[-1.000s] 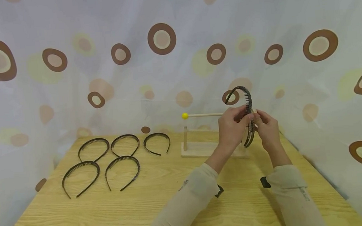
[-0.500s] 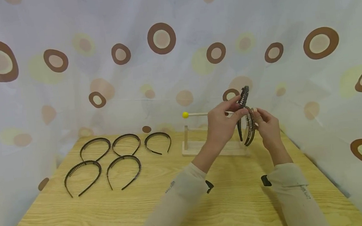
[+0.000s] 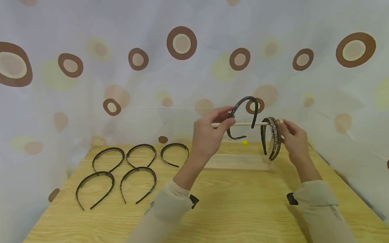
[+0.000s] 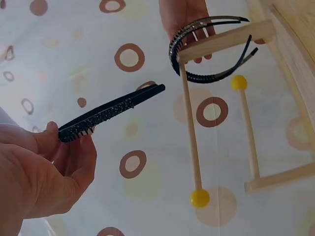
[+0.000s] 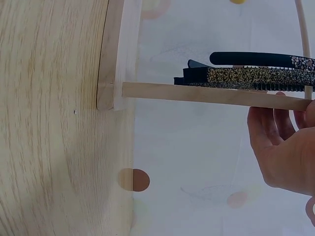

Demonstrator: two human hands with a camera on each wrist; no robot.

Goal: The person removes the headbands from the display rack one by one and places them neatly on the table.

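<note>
My left hand [image 3: 209,137] pinches a dark glittery toothed headband [image 4: 110,112] between thumb and fingers. In the left wrist view this headband is apart from the wooden rod [image 4: 192,132], which has a yellow ball on its end. To the right, my right hand [image 3: 294,139] holds the top of the wooden stand's upright post [image 5: 197,93], where the rod joins it. Several headbands [image 3: 273,138] hang on the rod close against that post. The right wrist view shows a gold-speckled headband [image 5: 236,76] lying alongside the post. My left hand hides the rod's near end in the head view.
Several black headbands [image 3: 137,170] lie spread on the left part of the wooden table [image 3: 221,217]. The stand's flat base [image 3: 238,161] rests toward the back. A second rod with a yellow ball [image 4: 239,82] belongs to the stand. A patterned curtain [image 3: 185,80] rises behind.
My left hand has drawn leftward with its headband, away from the headbands by the post, and that headband has turned. My right hand stays at the post. The view has shifted slightly.
</note>
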